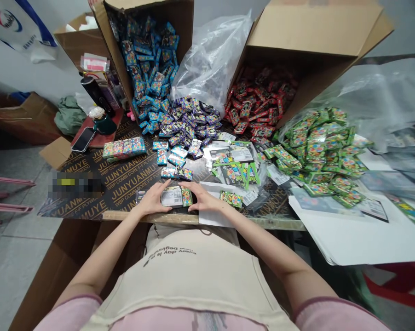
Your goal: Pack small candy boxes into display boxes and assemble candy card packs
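Observation:
My left hand and my right hand press in from both sides on a small stack of colourful packets at the near edge of the table. Fingers of both hands curl round the stack's ends. A single green packet lies just to the right of my right hand. A few blue and purple packets lie loose just beyond the stack.
A box of blue packets and a box of red packets lie tipped at the back. Purple packets are heaped between them, green ones at right. A packed bundle, a phone and a cup sit left.

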The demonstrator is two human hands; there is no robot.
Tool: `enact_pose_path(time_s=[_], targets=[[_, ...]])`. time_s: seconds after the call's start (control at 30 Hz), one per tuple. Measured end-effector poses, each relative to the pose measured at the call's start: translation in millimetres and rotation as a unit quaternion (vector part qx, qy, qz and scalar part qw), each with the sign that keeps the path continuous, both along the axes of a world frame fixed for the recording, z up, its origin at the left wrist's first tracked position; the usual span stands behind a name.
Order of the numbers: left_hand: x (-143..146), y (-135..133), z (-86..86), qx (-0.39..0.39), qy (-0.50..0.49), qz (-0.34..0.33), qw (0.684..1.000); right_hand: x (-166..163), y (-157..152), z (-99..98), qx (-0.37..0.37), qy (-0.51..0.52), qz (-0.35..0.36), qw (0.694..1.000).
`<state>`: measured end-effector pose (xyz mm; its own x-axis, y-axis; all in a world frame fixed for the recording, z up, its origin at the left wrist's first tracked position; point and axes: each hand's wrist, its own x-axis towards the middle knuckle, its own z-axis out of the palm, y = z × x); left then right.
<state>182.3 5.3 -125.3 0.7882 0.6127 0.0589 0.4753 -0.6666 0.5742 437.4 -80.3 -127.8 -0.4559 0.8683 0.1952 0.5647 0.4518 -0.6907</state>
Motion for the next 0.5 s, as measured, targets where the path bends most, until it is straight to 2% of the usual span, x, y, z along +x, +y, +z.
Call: enact_pose_path(time_s=[0.07,0.13,0.27,0.33,0.4,0.5], targets=[[3,6,6.4,-0.050,-0.021,0.038,0.998,-2,3,2.8,0.019,0.054,0.005,0.998],[8,15,17.6,-0.138,-0.063,0.069,0.986,-5,6,14.2,0.026,0.093,0.005,0.995],[23,26,49.0,-0.327,-0.193,0.112,0.918,-11,11,58.1,0.054,0.077,0.006,0.996],[33,25,62.2,-0.360,-0.266,0.138,0.884,-13,16,82.4,0.092,0.024,-0.010,0.995],[44,18,68.4,-0.367,-0.333,0.159,0.854,-14,21,102.1,0.125,-0.036,-0.033,0.991],[58,3,62.8,-0.369,-0.404,0.186,0.816,-17,25,116.1,0.143,-0.075,-0.062,0.985]])
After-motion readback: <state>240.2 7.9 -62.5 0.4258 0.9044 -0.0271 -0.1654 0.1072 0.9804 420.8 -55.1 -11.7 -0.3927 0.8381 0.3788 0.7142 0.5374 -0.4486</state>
